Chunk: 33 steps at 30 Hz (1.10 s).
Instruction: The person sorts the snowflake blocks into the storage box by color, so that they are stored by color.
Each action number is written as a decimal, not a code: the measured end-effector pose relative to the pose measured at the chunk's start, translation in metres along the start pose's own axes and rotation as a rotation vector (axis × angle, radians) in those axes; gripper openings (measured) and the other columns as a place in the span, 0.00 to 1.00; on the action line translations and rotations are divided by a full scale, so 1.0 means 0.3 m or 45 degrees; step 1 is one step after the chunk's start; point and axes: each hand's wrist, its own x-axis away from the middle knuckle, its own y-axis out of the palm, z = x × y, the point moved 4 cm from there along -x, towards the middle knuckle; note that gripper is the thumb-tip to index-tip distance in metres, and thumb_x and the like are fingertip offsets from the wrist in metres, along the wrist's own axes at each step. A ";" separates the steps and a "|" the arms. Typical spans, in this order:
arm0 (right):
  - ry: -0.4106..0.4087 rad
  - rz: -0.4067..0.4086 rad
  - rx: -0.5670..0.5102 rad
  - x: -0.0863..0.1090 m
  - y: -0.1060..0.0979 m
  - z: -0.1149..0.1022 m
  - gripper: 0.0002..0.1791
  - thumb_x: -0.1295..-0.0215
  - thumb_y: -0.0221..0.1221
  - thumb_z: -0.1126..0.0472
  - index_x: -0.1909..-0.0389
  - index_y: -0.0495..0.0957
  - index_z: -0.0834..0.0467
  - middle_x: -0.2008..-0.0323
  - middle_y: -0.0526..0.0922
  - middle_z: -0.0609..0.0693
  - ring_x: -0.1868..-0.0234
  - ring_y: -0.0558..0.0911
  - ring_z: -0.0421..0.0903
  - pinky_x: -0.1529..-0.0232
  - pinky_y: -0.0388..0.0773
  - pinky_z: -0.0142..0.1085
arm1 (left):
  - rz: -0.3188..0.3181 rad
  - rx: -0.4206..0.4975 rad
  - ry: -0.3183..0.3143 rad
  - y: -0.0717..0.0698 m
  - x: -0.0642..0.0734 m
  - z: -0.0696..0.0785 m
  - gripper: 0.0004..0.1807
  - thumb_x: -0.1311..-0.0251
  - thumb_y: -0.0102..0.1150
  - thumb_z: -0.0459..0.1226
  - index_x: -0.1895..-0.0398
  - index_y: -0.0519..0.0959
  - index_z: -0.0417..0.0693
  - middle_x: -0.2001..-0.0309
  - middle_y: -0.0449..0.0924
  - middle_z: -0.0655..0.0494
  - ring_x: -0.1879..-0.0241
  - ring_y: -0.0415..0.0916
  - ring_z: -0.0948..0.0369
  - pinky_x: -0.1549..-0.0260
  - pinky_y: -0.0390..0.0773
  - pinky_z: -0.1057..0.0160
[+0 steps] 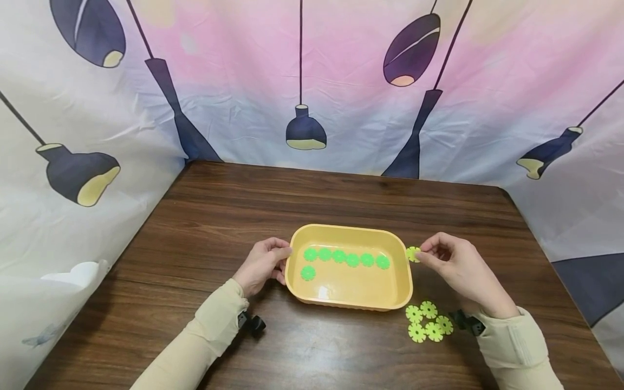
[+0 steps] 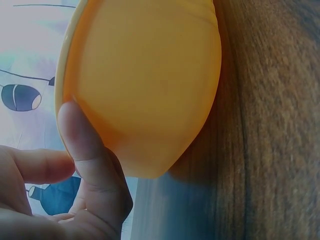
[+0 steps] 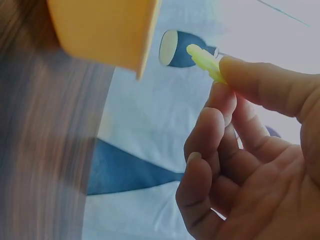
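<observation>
The person's left hand point(image 1: 261, 265) grips the yellow tray point(image 1: 351, 284) by its left edge, the right hand point(image 1: 455, 262) pinches a notched disc point(image 1: 411, 252) between thumb and fingertip just off the tray's right edge, seven green discs point(image 1: 350, 258) lie inside, and five loose discs point(image 1: 436, 335) rest beside its near right corner

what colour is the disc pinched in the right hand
Yellow-green; the disc in the right hand shows its face best in the head view.

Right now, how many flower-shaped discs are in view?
13: seven green discs in the yellow tray (six in a row, one nearer the front), five yellow-green discs on the table, one disc pinched in the right hand. Any stacked underneath would be hidden.
</observation>
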 end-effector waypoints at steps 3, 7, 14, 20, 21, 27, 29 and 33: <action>-0.014 -0.008 -0.014 -0.005 0.009 -0.027 0.12 0.38 0.65 0.47 0.66 0.79 0.51 0.73 0.79 0.46 0.74 0.74 0.45 0.76 0.73 0.32 | -0.004 -0.001 0.001 0.001 -0.001 0.001 0.14 0.34 0.52 0.32 0.51 0.68 0.30 0.75 0.72 0.51 0.83 0.70 0.62 0.87 0.76 0.66; -0.041 -0.019 -0.029 -0.014 0.032 -0.064 0.10 0.38 0.65 0.48 0.67 0.79 0.50 0.73 0.79 0.46 0.74 0.74 0.44 0.75 0.72 0.31 | -0.005 -0.002 0.001 0.000 -0.001 0.002 0.14 0.34 0.52 0.32 0.51 0.68 0.30 0.75 0.72 0.51 0.83 0.70 0.62 0.87 0.76 0.66; -0.126 -0.124 -0.106 -0.031 0.127 -0.134 0.05 0.37 0.66 0.57 0.68 0.79 0.51 0.74 0.79 0.43 0.72 0.77 0.42 0.72 0.74 0.32 | 0.009 -0.008 -0.003 -0.001 0.000 0.002 0.14 0.34 0.52 0.32 0.51 0.68 0.30 0.75 0.72 0.51 0.83 0.70 0.62 0.87 0.77 0.66; -0.173 -0.169 -0.115 -0.042 0.189 -0.199 0.04 0.38 0.66 0.59 0.68 0.79 0.49 0.74 0.79 0.41 0.72 0.77 0.40 0.74 0.74 0.32 | 0.015 -0.008 -0.010 -0.002 0.001 -0.003 0.14 0.34 0.52 0.32 0.50 0.68 0.30 0.76 0.72 0.51 0.83 0.70 0.62 0.87 0.76 0.66; -0.179 -0.176 -0.120 -0.043 0.199 -0.210 0.05 0.38 0.66 0.59 0.68 0.79 0.49 0.74 0.79 0.40 0.72 0.77 0.40 0.73 0.74 0.32 | 0.016 -0.007 -0.011 -0.002 0.001 -0.003 0.14 0.34 0.52 0.32 0.50 0.68 0.30 0.76 0.71 0.51 0.83 0.70 0.62 0.87 0.76 0.66; -0.211 -0.239 -0.169 -0.043 0.267 -0.268 0.04 0.38 0.65 0.61 0.68 0.78 0.51 0.74 0.78 0.41 0.71 0.76 0.40 0.71 0.75 0.32 | 0.008 -0.005 -0.007 -0.004 0.002 -0.003 0.14 0.34 0.52 0.32 0.51 0.68 0.30 0.76 0.71 0.51 0.83 0.70 0.62 0.87 0.76 0.66; -0.214 -0.241 -0.162 -0.043 0.290 -0.286 0.04 0.38 0.65 0.61 0.69 0.78 0.52 0.75 0.78 0.40 0.72 0.76 0.39 0.71 0.75 0.32 | 0.007 -0.002 -0.005 -0.004 0.002 -0.002 0.14 0.34 0.52 0.32 0.51 0.68 0.30 0.76 0.71 0.51 0.83 0.70 0.62 0.87 0.76 0.66; -0.189 -0.201 -0.088 -0.045 0.333 -0.315 0.05 0.41 0.67 0.61 0.71 0.79 0.51 0.77 0.77 0.39 0.75 0.75 0.37 0.72 0.75 0.31 | 0.006 0.003 -0.001 -0.001 0.001 -0.003 0.13 0.34 0.52 0.31 0.51 0.68 0.31 0.76 0.71 0.51 0.83 0.70 0.62 0.87 0.76 0.66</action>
